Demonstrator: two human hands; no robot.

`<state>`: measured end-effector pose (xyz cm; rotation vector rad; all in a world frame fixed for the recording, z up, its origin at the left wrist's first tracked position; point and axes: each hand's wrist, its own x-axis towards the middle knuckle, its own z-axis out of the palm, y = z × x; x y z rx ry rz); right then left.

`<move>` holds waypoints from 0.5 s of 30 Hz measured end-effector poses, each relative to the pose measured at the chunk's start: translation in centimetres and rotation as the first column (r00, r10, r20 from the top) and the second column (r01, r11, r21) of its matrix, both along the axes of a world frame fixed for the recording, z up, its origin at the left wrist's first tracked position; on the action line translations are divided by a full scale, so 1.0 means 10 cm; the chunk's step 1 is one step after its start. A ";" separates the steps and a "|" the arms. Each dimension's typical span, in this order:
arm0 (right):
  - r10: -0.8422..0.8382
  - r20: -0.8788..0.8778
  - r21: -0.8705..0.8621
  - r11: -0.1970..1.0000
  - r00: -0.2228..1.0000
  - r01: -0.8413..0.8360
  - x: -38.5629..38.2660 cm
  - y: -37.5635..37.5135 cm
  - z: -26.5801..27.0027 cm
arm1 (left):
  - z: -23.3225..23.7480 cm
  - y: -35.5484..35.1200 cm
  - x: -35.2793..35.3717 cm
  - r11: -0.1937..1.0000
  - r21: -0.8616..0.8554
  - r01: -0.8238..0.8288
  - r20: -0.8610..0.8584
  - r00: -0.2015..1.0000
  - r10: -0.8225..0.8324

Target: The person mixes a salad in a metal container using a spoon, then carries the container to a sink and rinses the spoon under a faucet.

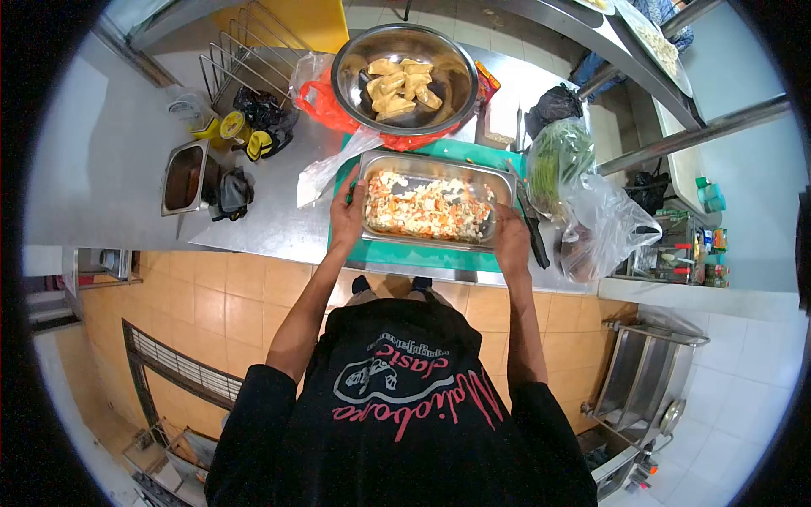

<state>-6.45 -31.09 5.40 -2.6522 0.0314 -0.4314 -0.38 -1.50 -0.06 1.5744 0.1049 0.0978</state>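
A rectangular stainless steel food pan (456, 168) lies on a green cutting board (384, 254), in front of my body. Chopped white and orange pieces (427, 209) cover much of its bottom. My left hand (346, 209) grips the pan's left side, thumb near the rim. At the opposite side, my right hand (510, 238) holds the right rim; some of its fingers are hidden. A black-handled knife (537, 243) lies just right of that hand. Behind the pan stands a large steel bowl (350, 80) with several yellowish-brown pieces (397, 91) inside.
Red plastic (321, 100) sits under the bowl. To the right lie a bag of long green vegetables (559, 160) and a clear plastic bag (612, 224). A small steel container (187, 176), yellow-lidded jars (235, 127) and a wire rack (245, 51) stand left. A steel shelf (625, 59) overhangs the back right.
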 end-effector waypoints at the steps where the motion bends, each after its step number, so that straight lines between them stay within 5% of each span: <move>1: 0.021 -0.051 0.010 1.000 0.998 -0.021 0.04 0.03 -0.07 | 0.00 0.00 0.00 1.000 -0.012 0.011 -0.023 1.000 -0.011; 7: 0.154 -0.113 0.044 0.988 0.981 -0.150 0.09 0.27 -0.04 | 0.04 -0.02 0.00 1.000 -0.006 0.001 -0.012 1.000 -0.001; 9: 0.181 -0.009 -0.007 0.983 0.983 -0.181 0.06 0.22 0.01 | 0.02 -0.01 -0.01 0.999 -0.038 0.005 -0.021 1.000 -0.006; 13: -0.109 -0.193 -0.064 0.993 0.975 0.099 0.03 0.04 0.35 | -0.03 0.00 0.02 1.000 -0.029 0.011 -0.019 1.000 -0.011; 15: -0.038 -0.016 -0.137 0.990 0.999 0.036 0.01 -0.17 0.13 | 0.01 -0.01 0.03 1.000 -0.026 0.004 -0.024 1.000 -0.005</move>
